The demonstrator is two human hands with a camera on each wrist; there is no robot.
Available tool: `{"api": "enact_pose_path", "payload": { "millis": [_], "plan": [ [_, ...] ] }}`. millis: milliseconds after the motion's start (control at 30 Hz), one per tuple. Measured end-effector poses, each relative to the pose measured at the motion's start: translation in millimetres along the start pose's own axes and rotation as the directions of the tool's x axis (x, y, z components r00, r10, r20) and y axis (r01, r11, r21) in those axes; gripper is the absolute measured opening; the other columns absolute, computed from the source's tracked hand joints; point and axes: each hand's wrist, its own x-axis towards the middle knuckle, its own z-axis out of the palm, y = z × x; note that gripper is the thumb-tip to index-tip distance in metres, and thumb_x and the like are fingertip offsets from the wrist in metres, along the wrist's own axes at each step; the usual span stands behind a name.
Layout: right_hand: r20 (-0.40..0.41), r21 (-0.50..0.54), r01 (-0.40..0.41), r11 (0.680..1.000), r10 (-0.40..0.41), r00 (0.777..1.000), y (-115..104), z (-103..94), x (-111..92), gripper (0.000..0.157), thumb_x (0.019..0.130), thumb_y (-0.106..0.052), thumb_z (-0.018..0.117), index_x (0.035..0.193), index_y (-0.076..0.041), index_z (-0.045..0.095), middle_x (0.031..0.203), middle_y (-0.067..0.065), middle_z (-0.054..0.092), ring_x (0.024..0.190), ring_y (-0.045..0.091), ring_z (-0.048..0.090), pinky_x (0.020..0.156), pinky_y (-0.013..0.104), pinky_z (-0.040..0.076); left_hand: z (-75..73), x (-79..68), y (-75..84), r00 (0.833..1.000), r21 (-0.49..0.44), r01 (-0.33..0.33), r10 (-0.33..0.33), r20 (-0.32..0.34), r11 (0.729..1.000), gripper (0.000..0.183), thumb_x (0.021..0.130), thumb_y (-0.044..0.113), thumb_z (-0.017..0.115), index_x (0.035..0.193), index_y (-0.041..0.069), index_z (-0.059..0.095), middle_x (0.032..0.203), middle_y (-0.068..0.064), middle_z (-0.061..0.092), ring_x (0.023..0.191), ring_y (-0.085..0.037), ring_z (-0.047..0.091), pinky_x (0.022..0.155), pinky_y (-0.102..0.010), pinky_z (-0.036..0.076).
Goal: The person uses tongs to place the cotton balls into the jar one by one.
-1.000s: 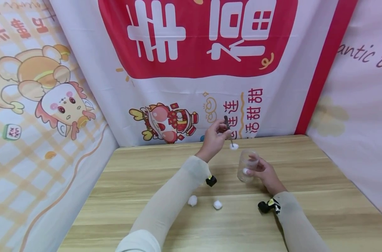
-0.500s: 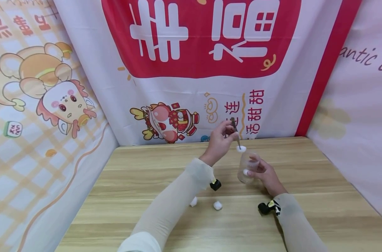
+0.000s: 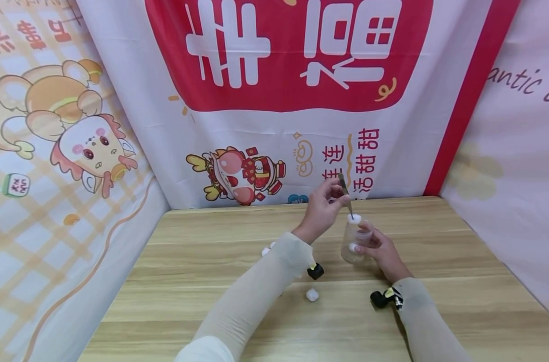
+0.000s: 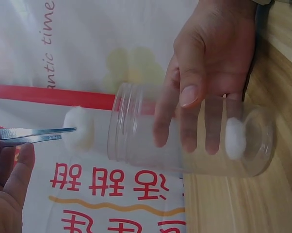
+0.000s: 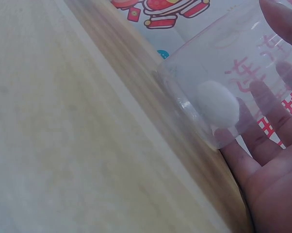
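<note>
My left hand (image 3: 321,208) pinches metal tweezers (image 4: 34,133), whose tips grip a white cotton ball (image 4: 79,128). That ball sits just outside the threaded mouth of a clear plastic jar (image 4: 121,124) in the left wrist view; in the head view it overlaps the jar's rim. My right hand (image 3: 385,254) holds the jar on the table, thumb on one side and fingers around the other. Inside, near the jar's bottom, lies another cotton ball (image 5: 218,103). The fingers show through the jar's wall.
On the wooden table (image 3: 188,281), one cotton ball (image 3: 312,295) lies in front, between the forearms. Further white cotton (image 3: 265,251) peeks out beside the left sleeve (image 3: 256,286), which hides part of the table. A printed cloth (image 3: 283,120) hangs behind the table's back edge.
My left hand has moved right and down, bringing the tweezers and cotton ball to the jar's mouth. The left sleeve now covers a loose cotton ball and uncovers others. The right hand stays put.
</note>
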Motion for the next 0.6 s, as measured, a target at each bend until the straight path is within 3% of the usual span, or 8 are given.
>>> {"api": "enact_pose_path", "payload": {
  "millis": [167,333,600],
  "plan": [
    [-0.005,0.006,0.008,1.000,-0.008,1.000,0,0.5,1,0.074,0.085,-0.023,0.077,0.148,-0.016,0.040,0.145,0.011,0.043,0.128,0.033,0.044,0.106,0.052,0.034,3.3,-1.7,-8.5,1.000,-0.015,-0.023,0.023,0.019,1.000,0.029,0.093,0.003,0.064,0.120,0.013,0.057,0.097,-0.002,0.062,0.087,-0.011,0.063,0.080,-0.026,0.056],
    [-0.007,0.018,0.010,1.000,-0.009,1.000,0,0.9,0,0.075,0.085,-0.021,0.077,0.149,-0.018,0.039,0.145,0.012,0.044,0.127,0.033,0.044,0.105,0.052,0.034,8.0,-5.0,-12.7,0.999,-0.019,-0.001,0.001,0.032,1.000,0.027,0.093,0.007,0.064,0.118,0.015,0.057,0.098,-0.001,0.061,0.089,-0.011,0.062,0.080,-0.026,0.056],
    [-0.006,0.022,0.005,1.000,-0.004,1.000,-2,0.5,-1,0.078,0.085,-0.021,0.077,0.151,-0.021,0.037,0.146,0.013,0.043,0.128,0.034,0.043,0.107,0.054,0.032,11.6,-8.4,-14.1,1.000,0.038,0.002,-0.003,0.027,0.999,0.025,0.093,0.010,0.065,0.115,0.019,0.057,0.096,0.002,0.062,0.089,-0.010,0.061,0.082,-0.025,0.054]
  ]
}}
